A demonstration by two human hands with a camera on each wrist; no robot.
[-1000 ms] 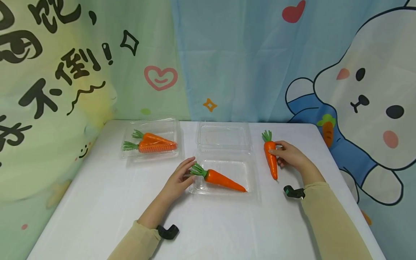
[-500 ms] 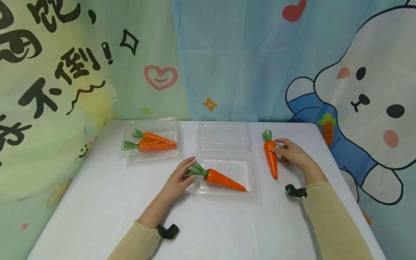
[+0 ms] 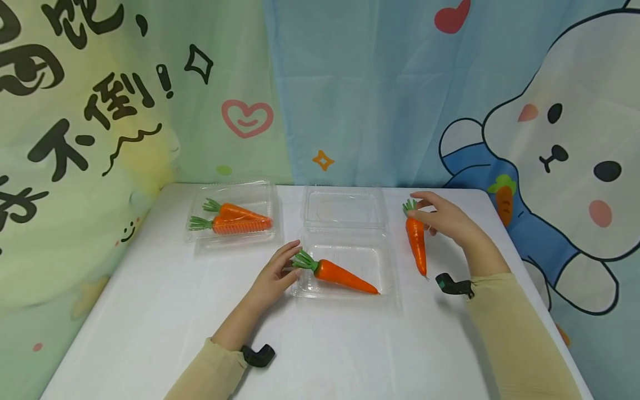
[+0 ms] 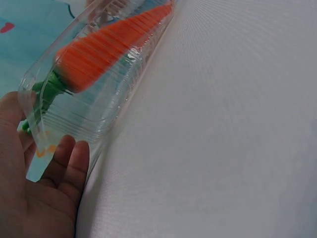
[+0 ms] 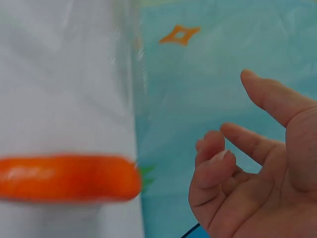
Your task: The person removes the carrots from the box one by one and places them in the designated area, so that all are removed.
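Note:
Beside the middle clear plastic clamshell box (image 3: 345,253), my left hand (image 3: 272,278) holds its left rim, thumb at the edge and fingers along the outside. One orange carrot (image 3: 345,276) with green stems lies slantwise in that box, its stems at my left fingertips. A second carrot (image 3: 416,247) lies on the table to the right, stems pointing away. My right hand (image 3: 445,219) hovers over its stem end. In the right wrist view the right thumb and fingers (image 5: 260,94) stand apart, with a gap to the carrot (image 5: 69,178).
At the back left stands another clear box (image 3: 257,194) with two carrots (image 3: 242,225) in it. The raised lid (image 3: 345,208) of the middle box leans away toward the curtain (image 3: 350,94). A white cloth covers the table (image 3: 320,350).
My right hand has let go of the right carrot's body and moved up and away toward its green stems. The carrot stayed put. My left hand has not visibly moved.

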